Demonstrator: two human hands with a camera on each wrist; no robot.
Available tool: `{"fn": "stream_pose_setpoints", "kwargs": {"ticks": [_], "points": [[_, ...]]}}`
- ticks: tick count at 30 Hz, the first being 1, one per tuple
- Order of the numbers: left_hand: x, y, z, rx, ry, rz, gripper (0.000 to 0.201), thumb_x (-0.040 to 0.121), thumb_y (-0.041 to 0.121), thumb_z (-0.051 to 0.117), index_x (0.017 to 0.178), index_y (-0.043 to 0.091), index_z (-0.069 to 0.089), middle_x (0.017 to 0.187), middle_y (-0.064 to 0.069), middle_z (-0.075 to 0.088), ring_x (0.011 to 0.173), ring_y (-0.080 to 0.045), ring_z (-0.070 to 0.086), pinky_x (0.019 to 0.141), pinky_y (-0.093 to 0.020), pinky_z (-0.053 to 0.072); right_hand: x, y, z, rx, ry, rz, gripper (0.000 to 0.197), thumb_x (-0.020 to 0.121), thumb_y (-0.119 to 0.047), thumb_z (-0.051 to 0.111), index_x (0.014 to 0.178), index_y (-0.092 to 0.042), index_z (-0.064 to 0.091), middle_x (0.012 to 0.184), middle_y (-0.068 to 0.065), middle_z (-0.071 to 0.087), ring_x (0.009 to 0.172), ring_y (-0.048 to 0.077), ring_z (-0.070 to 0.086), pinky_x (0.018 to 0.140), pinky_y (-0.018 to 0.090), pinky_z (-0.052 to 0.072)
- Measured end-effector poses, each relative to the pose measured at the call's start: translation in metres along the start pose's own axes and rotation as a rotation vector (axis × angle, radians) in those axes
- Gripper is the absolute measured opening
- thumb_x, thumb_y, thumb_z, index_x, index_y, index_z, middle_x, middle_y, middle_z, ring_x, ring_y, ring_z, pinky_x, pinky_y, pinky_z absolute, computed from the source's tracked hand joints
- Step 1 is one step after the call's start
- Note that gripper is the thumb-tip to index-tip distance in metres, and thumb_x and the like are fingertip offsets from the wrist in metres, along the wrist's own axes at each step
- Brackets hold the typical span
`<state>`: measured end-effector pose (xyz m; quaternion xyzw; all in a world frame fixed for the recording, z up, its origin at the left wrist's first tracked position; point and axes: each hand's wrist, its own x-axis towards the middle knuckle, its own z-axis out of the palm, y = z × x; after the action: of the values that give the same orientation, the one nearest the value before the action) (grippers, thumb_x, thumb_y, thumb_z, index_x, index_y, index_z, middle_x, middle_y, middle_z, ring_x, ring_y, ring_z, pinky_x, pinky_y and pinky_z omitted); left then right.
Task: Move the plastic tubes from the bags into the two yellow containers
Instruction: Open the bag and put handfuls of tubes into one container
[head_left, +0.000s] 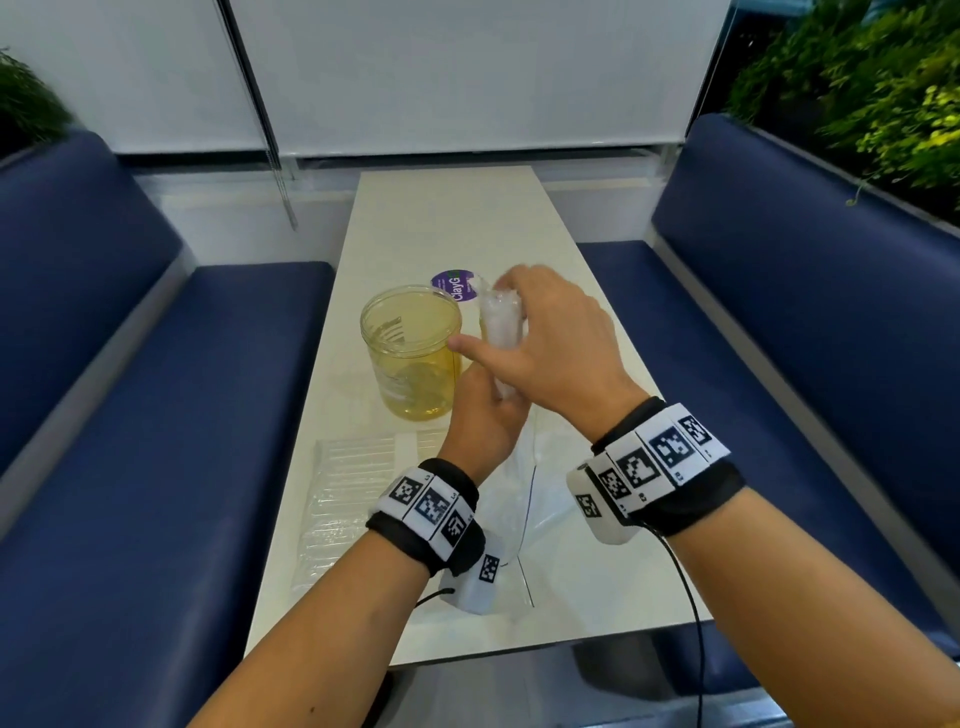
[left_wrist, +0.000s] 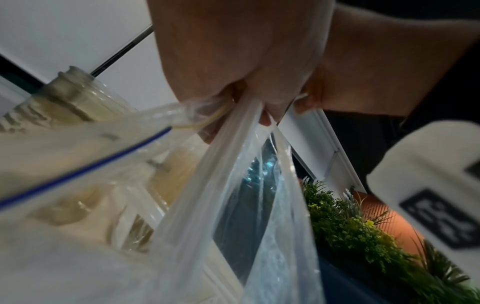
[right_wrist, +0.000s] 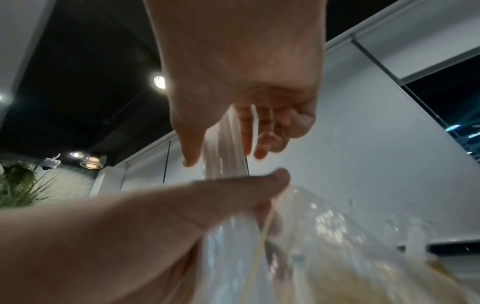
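wrist bands with printed markers (head_left: 426, 512): one on each forearm, nearest the head camera.

zip bag (head_left: 514, 499): clear, blue seal line, hanging slack below both hands onto the table (head_left: 587, 582); mouth gathered up in the left hand.

left hand (head_left: 480, 421): fingers curled round the bag's neck and the lower end of the tube bundle; the left wrist view shows film and tube ends pinched in the fist.

right hand (head_left: 550, 338): directly above the left, thumb and fingers closed loosely round the upper part of the bundle, index finger extended toward the container.

plastic tubes (head_left: 500, 325): a clear bundle, upright, partly out of the bag, between the two hands.

yellow container (head_left: 413, 351): open, upright, just left of the right hand; appears empty of tubes. only one is plainly visible; the second cannot be placed.

second bag of tubes (head_left: 358, 493): flat on the table, left of the left wrist, untouched.

round purple lid or sticker (head_left: 456, 285): beyond the right hand's fingertips.

step in hand, by judgement: drawing the first bundle clear of its bag.

next move calls for: left hand holding the bag down while the right lifts the bundle free, then carries it leftward over the container's mouth, keeping the tubes together and upright.
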<state>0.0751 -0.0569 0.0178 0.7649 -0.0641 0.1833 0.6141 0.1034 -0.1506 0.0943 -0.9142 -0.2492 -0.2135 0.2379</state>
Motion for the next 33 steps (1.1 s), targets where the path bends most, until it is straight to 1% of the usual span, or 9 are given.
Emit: {"fn": "stream_pose_setpoints", "kwargs": {"ticks": [3, 7, 11, 15, 17, 19, 25, 29, 33], "points": [[-0.001, -0.004, -0.004, -0.012, -0.014, -0.016, 0.014, 0.091, 0.001, 0.057, 0.102, 0.005, 0.065, 0.080, 0.013, 0.065, 0.071, 0.010, 0.062, 0.062, -0.010, 0.046, -0.001, 0.002, 0.016, 0.118, -0.057, 0.071, 0.046, 0.087, -0.054, 0.063, 0.067, -0.013, 0.054, 0.061, -0.002, 0.051, 0.060, 0.021, 0.056, 0.059, 0.042, 0.052], [-0.008, -0.009, -0.008, -0.065, -0.073, -0.102, 0.015, 0.094, 0.021, 0.071, 0.102, 0.010, 0.065, 0.087, 0.005, 0.071, 0.077, 0.000, 0.065, 0.067, -0.017, 0.050, 0.013, -0.006, 0.008, 0.250, 0.006, 0.007, 0.037, 0.089, -0.023, 0.063, 0.057, -0.007, 0.054, 0.047, -0.005, 0.042, 0.042, 0.013, 0.044, 0.045, 0.025, 0.037], [-0.014, -0.025, -0.019, 0.066, -0.136, -0.179, 0.037, 0.082, 0.047, 0.080, 0.098, 0.019, 0.064, 0.093, -0.001, 0.065, 0.082, -0.012, 0.065, 0.073, -0.029, 0.054, 0.051, -0.011, -0.040, 0.396, 0.193, -0.030, 0.035, 0.091, -0.022, 0.060, 0.058, -0.008, 0.058, 0.048, 0.000, 0.049, 0.040, 0.015, 0.046, 0.040, 0.021, 0.034], [-0.021, -0.034, -0.033, 0.140, -0.170, -0.181, 0.036, 0.083, 0.037, 0.082, 0.105, 0.015, 0.064, 0.114, 0.001, 0.062, 0.097, -0.012, 0.067, 0.078, -0.021, 0.052, 0.090, 0.009, -0.070, 0.466, 0.451, -0.024, 0.039, 0.091, -0.030, 0.058, 0.059, -0.007, 0.057, 0.050, -0.002, 0.047, 0.044, 0.019, 0.049, 0.042, 0.030, 0.033], [-0.023, -0.033, -0.037, 0.139, -0.187, -0.182, 0.030, 0.088, 0.037, 0.077, 0.105, 0.015, 0.066, 0.118, 0.002, 0.062, 0.099, -0.011, 0.067, 0.079, -0.029, 0.057, 0.106, 0.027, -0.066, 0.431, 0.522, -0.013, 0.046, 0.092, -0.031, 0.056, 0.056, -0.003, 0.053, 0.049, 0.008, 0.046, 0.045, 0.027, 0.048, 0.044, 0.036, 0.032], [-0.024, -0.029, -0.040, 0.098, -0.193, -0.198, 0.024, 0.096, 0.036, 0.067, 0.107, 0.016, 0.068, 0.118, 0.004, 0.061, 0.103, -0.013, 0.065, 0.084, -0.037, 0.057, 0.117, 0.043, -0.049, 0.362, 0.489, 0.032, 0.050, 0.093, -0.037, 0.053, 0.057, -0.002, 0.052, 0.051, 0.015, 0.049, 0.048, 0.032, 0.050, 0.045, 0.038, 0.034], [-0.022, -0.022, -0.050, 0.160, -0.226, -0.115, 0.033, 0.094, 0.011, 0.048, 0.119, 0.012, 0.069, 0.123, 0.008, 0.061, 0.102, -0.013, 0.063, 0.078, -0.012, 0.046, 0.115, 0.077, 0.020, 0.082, 0.167, 0.245, 0.039, 0.094, -0.040, 0.054, 0.070, -0.010, 0.055, 0.060, 0.003, 0.051, 0.055, 0.020, 0.049, 0.053, 0.028, 0.032], [-0.022, -0.024, -0.054, 0.175, -0.231, -0.107, 0.038, 0.093, -0.006, 0.051, 0.119, 0.016, 0.069, 0.124, 0.015, 0.060, 0.101, -0.020, 0.063, 0.069, -0.020, 0.046, 0.106, 0.085, 0.048, 0.031, 0.033, 0.343, 0.044, 0.093, -0.038, 0.058, 0.061, -0.011, 0.044, 0.061, 0.002, 0.047, 0.066, 0.025, 0.054, 0.059, 0.030, 0.037], [-0.019, -0.022, -0.053, 0.190, -0.243, -0.086, 0.042, 0.092, -0.004, 0.051, 0.117, 0.025, 0.068, 0.126, 0.016, 0.061, 0.100, -0.021, 0.062, 0.069, -0.033, 0.050, 0.103, 0.090, 0.057, -0.008, -0.187, 0.459, 0.047, 0.091, -0.045, 0.064, 0.102, 0.001, 0.063, 0.100, 0.016, 0.062, 0.091, 0.031, 0.062, 0.071, 0.035, 0.049]]}}
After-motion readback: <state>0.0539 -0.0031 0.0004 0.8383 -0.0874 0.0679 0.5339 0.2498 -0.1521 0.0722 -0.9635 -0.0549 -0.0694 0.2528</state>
